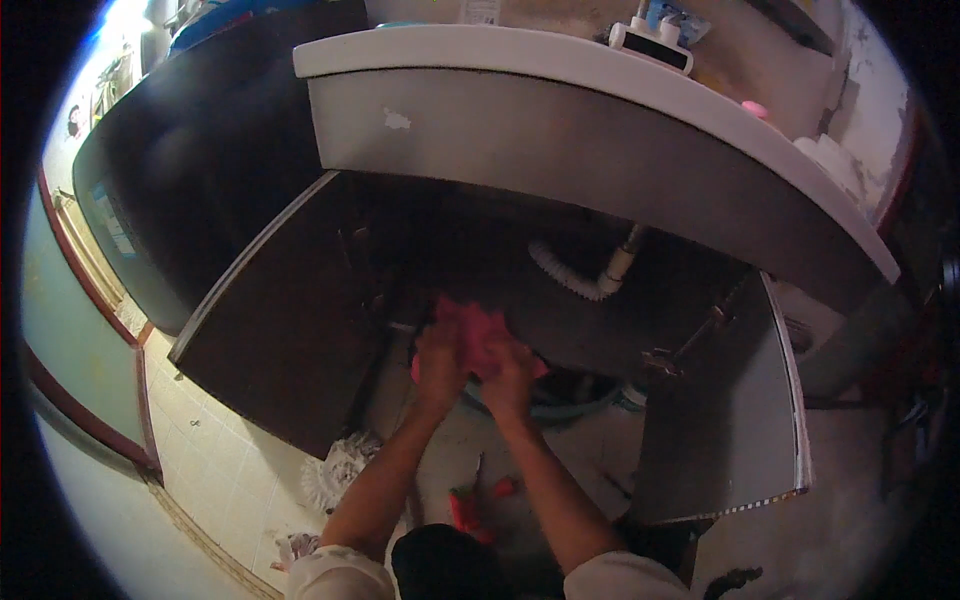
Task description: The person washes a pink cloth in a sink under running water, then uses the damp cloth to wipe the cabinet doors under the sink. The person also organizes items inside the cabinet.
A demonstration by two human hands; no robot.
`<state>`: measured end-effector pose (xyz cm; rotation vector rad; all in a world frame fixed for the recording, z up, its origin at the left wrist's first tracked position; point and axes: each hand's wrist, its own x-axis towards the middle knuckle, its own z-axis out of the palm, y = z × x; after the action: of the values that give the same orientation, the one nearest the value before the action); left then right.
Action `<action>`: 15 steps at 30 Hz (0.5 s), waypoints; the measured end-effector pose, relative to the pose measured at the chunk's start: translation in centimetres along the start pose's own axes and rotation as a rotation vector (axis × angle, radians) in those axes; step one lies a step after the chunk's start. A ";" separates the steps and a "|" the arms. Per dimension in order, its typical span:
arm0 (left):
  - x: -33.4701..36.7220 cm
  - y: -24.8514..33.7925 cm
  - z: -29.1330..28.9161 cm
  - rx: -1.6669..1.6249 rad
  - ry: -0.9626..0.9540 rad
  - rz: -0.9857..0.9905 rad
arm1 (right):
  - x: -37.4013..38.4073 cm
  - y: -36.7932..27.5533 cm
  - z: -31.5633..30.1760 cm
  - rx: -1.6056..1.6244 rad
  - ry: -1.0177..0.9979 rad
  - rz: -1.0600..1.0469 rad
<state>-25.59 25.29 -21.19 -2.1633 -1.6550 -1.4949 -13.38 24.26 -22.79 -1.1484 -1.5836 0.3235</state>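
Both arms reach forward into a dark cabinet under a sink. Between my hands is a crumpled pinkish-red cloth (470,322), near the cabinet's lower front edge. My left hand (442,352) is closed on the left part of the cloth, and my right hand (505,375) grips it on the right. Dim light and some blur hide the separate fingers. Just beyond my right hand, a blue-green basin (575,410) shows its rim, with dark contents I cannot make out.
The left cabinet door (270,310) and right cabinet door (730,410) stand open. A corrugated drain hose (565,275) hangs inside. On the floor lie a white stringy mop head (340,472) and a red-handled tool (465,512). Above is the white sink counter (480,45).
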 end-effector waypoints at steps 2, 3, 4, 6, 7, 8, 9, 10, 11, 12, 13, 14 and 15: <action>0.2 1.0 -1.7 -0.171 0.055 -0.100 | -0.2 -1.2 0.0 0.239 -0.004 0.121; 0.2 1.7 -3.5 -0.310 -0.025 -0.138 | -0.8 -2.6 -0.3 0.431 0.117 0.240; 0.3 2.8 -5.8 -0.268 -0.058 -0.075 | -0.8 -4.4 0.0 0.643 0.232 0.356; -0.1 6.3 -7.8 -0.078 -0.091 0.140 | -2.0 -2.6 0.8 0.666 0.200 0.359; -0.3 8.0 -9.2 -0.057 -0.086 0.130 | -2.8 -2.5 1.9 0.706 0.160 0.390; -0.4 9.5 -10.5 0.084 -0.110 0.346 | -3.7 -2.5 3.1 0.787 0.087 0.444; -0.4 10.3 -11.8 0.170 -0.120 0.452 | -4.4 -3.3 4.1 0.857 0.004 0.477; -0.4 11.2 -12.7 0.236 -0.111 0.561 | -4.8 -3.9 4.4 0.915 -0.081 0.505; -0.7 11.5 -13.5 0.322 -0.144 0.608 | -5.0 -4.7 4.4 0.953 -0.163 0.507; -1.3 10.9 -14.6 0.405 -0.178 0.618 | -6.2 -5.8 5.7 1.018 -0.263 0.531; -1.9 10.4 -15.7 0.485 -0.208 0.628 | -6.8 -6.9 6.6 1.063 -0.354 0.532; -2.7 9.6 -16.9 0.523 -0.152 0.600 | -7.3 -7.8 7.6 1.071 -0.419 0.507; -3.0 8.9 -18.2 0.551 -0.126 0.585 | -7.6 -9.0 8.5 1.058 -0.466 0.466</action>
<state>-30.60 9.51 -9.09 -2.1582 -1.1137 -0.6656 -25.73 16.77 -24.01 -0.5739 -1.1775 1.6064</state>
